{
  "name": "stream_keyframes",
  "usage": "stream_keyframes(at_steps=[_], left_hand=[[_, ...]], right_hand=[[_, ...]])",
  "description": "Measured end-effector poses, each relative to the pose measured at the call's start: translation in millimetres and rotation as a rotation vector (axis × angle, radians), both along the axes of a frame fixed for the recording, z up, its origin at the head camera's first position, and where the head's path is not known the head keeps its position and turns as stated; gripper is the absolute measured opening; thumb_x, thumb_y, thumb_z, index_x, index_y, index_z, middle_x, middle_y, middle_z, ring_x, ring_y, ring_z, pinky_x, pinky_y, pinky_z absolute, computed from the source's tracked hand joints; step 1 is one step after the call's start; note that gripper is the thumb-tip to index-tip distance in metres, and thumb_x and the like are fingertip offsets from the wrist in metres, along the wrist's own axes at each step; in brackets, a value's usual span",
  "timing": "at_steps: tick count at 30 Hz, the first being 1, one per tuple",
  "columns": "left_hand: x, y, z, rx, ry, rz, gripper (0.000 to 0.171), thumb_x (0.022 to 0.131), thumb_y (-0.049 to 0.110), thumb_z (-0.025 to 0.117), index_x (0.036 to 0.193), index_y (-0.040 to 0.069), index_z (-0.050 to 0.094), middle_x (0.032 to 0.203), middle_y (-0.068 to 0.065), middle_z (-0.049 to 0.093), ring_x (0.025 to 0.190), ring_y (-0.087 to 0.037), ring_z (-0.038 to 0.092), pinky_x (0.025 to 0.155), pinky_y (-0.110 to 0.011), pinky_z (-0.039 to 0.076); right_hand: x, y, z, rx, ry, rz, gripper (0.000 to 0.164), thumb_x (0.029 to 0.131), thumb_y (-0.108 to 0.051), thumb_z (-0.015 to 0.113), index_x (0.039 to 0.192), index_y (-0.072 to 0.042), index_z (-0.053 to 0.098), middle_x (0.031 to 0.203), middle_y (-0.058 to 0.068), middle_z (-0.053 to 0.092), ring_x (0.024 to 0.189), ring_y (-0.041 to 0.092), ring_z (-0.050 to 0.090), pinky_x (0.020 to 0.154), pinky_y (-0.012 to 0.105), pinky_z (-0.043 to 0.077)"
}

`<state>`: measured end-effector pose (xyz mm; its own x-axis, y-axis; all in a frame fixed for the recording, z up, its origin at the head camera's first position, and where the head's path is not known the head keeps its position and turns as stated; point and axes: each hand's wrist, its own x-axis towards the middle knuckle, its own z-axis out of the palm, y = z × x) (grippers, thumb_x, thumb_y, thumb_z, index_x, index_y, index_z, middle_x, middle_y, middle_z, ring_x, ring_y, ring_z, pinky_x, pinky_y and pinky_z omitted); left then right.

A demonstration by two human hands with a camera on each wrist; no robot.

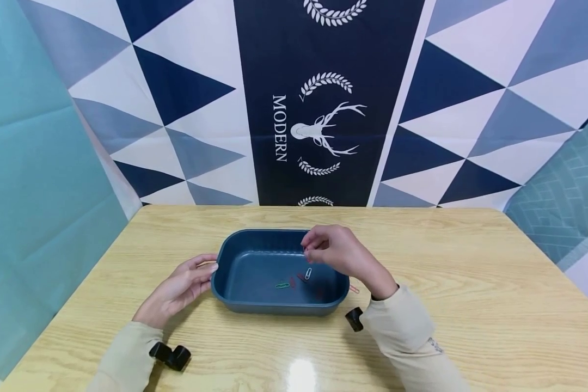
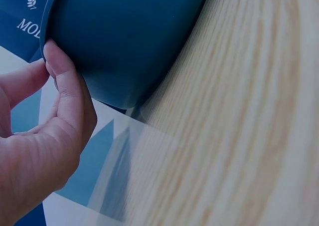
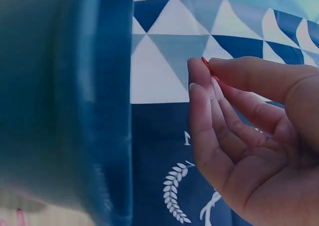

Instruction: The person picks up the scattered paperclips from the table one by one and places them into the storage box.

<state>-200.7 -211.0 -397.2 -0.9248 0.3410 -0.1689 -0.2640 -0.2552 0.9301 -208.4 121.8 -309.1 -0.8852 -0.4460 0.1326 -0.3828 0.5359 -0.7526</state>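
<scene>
A dark blue rectangular basin [image 1: 255,310] with rounded corners stands on the table. My left hand [image 1: 186,283] holds its left rim; the left wrist view shows the thumb and fingertips of that hand [image 2: 55,116] at the edge. Above the basin's right part, my right hand [image 1: 340,253] pinches a small red paper clip [image 3: 205,61] between thumb and fingers. Inside the basin lie a green paper clip [image 1: 282,285], a white paper clip [image 1: 308,274] and a few red ones [image 1: 292,282], some faint against the dark floor.
A pinkish-red paper clip [image 1: 355,289] lies on the wooden table [image 1: 470,305], just outside the basin's right end. Behind the table hangs a patterned cloth [image 1: 196,109] with triangles and a deer head. Black wrist mounts [image 1: 171,356] sit at both sleeves.
</scene>
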Motion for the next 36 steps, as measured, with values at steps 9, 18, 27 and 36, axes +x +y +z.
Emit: stream_keyframes(at_steps=[9,18,27,36], left_hand=[[-0.2,0.5,-0.4,-0.003,0.005,-0.007,0.038,0.100,0.002,0.048,0.133,-0.009,0.031,0.099,-0.005,0.062,0.084,-0.010,0.062,0.078,-0.024,0.053],[0.9,-0.3,-1.7,0.001,-0.005,-0.013,0.036,0.101,0.002,0.047,0.132,-0.009,0.032,0.096,-0.005,0.062,0.083,-0.010,0.061,0.077,-0.024,0.052],[0.8,-1.0,-2.0,0.005,-0.004,-0.008,0.038,0.100,0.002,0.049,0.132,-0.009,0.032,0.096,-0.005,0.063,0.082,-0.011,0.061,0.077,-0.024,0.053],[-1.0,0.0,0.4,0.017,0.002,-0.006,0.037,0.100,0.003,0.049,0.131,-0.008,0.033,0.097,-0.005,0.063,0.083,-0.011,0.062,0.077,-0.024,0.053]], right_hand=[[0.8,-5.1,-9.2,0.039,-0.035,0.042,0.010,0.088,0.000,0.068,0.098,0.000,0.068,0.084,0.001,0.067,0.074,0.014,0.064,0.071,0.031,0.054],[-0.2,-3.5,-8.5,0.026,-0.094,0.070,0.012,0.090,0.002,0.064,0.102,0.002,0.067,0.086,0.003,0.067,0.073,0.016,0.066,0.068,0.029,0.055],[-0.5,-0.4,-7.0,0.066,-0.089,0.081,0.013,0.091,0.000,0.064,0.102,0.001,0.072,0.089,0.008,0.070,0.077,0.024,0.067,0.068,0.030,0.054],[-0.2,1.3,-4.4,0.085,-0.082,0.099,0.014,0.091,0.001,0.063,0.102,0.000,0.072,0.089,0.003,0.069,0.074,0.012,0.064,0.068,0.029,0.054]])
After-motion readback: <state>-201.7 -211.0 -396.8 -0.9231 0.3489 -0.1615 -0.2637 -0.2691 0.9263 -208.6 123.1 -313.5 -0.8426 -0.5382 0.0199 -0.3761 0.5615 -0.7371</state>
